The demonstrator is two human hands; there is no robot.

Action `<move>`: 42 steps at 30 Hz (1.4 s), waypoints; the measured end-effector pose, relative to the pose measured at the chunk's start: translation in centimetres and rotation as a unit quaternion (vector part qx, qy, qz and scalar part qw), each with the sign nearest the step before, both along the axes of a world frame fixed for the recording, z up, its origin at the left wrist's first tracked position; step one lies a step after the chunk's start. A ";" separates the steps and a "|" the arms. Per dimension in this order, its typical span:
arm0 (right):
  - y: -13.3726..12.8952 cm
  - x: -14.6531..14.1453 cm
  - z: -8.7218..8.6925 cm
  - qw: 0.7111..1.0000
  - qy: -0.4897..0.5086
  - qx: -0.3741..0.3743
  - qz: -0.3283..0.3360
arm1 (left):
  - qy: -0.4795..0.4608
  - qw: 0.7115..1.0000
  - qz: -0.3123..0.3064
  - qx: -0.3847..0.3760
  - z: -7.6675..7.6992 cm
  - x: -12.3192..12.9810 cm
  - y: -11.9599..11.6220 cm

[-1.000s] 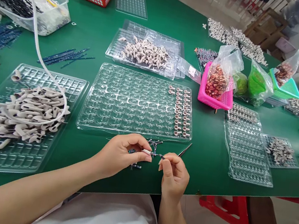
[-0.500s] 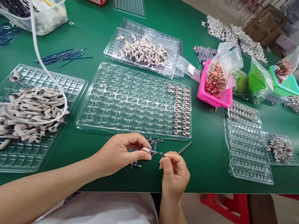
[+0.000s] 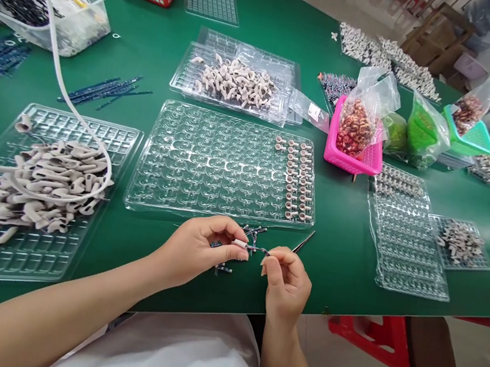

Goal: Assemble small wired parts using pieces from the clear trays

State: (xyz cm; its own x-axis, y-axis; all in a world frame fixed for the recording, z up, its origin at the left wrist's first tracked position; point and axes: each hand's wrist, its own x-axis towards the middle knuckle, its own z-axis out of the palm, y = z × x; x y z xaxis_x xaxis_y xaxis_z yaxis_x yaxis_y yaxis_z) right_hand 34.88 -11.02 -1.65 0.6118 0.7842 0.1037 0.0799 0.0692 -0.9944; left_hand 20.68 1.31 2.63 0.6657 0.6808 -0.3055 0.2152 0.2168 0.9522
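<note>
White piece (image 3: pixel 240 244) partly hidden by left fingers (image 3: pixel 228 227), strip (image 3: pixel 264 251) partly by right (image 3: pixel 275 271)

Green table (image 3: pixel 345 258) bears clear trays (image 3: pixel 210 165), pink basket (image 3: pixel 348 162), blue strips (image 3: pixel 106 90).

Brt lt, glare on ctr tray (image 3: pixel 211 162).

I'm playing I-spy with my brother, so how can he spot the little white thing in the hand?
Near the front edge of the green table, find the left hand. It pinches a little white piece. Unlike the dark bits lying nearby, it's pale and held, with a thin dark strand reaching to the right hand.
</note>
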 end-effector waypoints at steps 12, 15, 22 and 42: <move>-0.3 0.0 -0.1 0.999 -0.039 -0.013 -0.011 | 0.007 0.997 -0.003 0.073 -0.1 -0.2 -0.2; -0.3 -0.1 -0.1 0.998 -0.068 0.000 -0.008 | 0.014 0.997 -0.005 0.081 -0.2 -0.1 -0.1; 0.0 -0.1 0.3 0.982 -0.184 0.043 0.001 | 0.019 0.985 -0.013 0.171 -0.5 -0.3 0.2; 0.4 0.3 0.9 0.978 -0.201 0.004 0.063 | -0.007 0.937 -0.033 0.348 -0.9 -0.4 0.5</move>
